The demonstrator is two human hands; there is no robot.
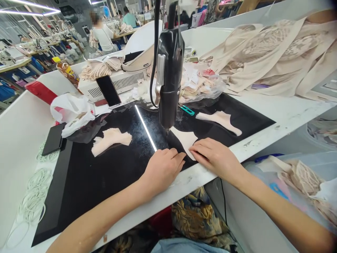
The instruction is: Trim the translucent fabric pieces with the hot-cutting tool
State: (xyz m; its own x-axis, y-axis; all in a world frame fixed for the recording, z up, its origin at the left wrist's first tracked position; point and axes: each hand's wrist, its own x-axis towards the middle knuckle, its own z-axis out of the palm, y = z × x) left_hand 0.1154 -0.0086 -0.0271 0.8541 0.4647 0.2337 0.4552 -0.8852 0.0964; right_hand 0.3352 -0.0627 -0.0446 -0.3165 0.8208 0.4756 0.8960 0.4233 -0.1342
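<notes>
A small beige fabric piece (185,139) lies on the black mat (105,168) under the tip of a hanging black tool (170,70). My left hand (162,168) rests at the near edge of the piece, fingers curled together and pressing down. My right hand (214,154) lies flat on the piece's near right corner, fingers stretched out together. Two more beige pieces lie on the mat: a stack (110,140) to the left and a long one (219,121) to the right.
A black phone (108,90) leans against a white unit; another dark phone (53,139) lies at the mat's left. A white plastic bag (71,112), teal clippers (187,110), heaps of beige fabric (273,52), elastic loops (34,196). A person sits far back.
</notes>
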